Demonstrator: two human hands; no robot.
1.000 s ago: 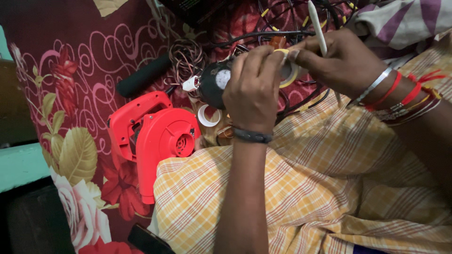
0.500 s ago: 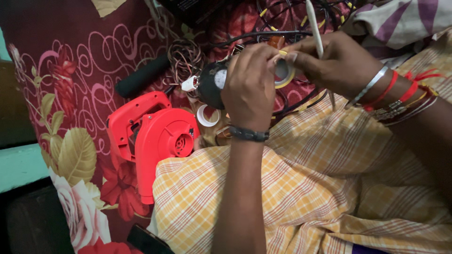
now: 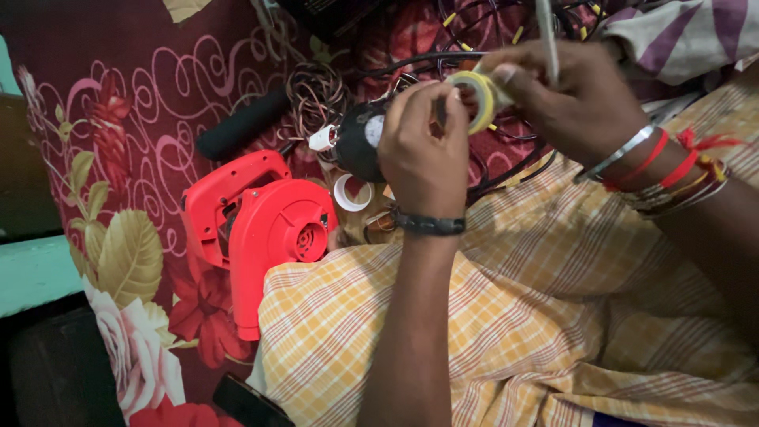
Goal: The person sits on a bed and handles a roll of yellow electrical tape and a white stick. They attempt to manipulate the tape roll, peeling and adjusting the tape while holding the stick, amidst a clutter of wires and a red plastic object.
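I am looking down at my two hands working over a lap in yellow checked cloth [image 3: 506,332], above a maroon floral bedspread [image 3: 118,158]. My left hand [image 3: 427,158] is closing around a small black round part [image 3: 360,142] with a pale label, holding it just above the lap, its fingertips [image 3: 447,99] pinching toward the tape. My right hand [image 3: 569,95] is gripping a roll of yellowish tape [image 3: 474,99] between thumb and fingers, touching the left hand's fingertips, and is also clamping a thin pale rod [image 3: 545,35] that is sticking upward. I judge the tape is being pulled onto a wire or lead at the black part, though the joint itself is hidden behind the fingers. To do this well I am thinking the tape should stay taut, each turn overlapping the last, with the left hand keeping the part steady and turning it rather than the roll. A red blower [image 3: 261,229] is lying on the bedspread near the left wrist, a white tape ring [image 3: 350,192] beside it, and tangled wires [image 3: 316,95] beyond.
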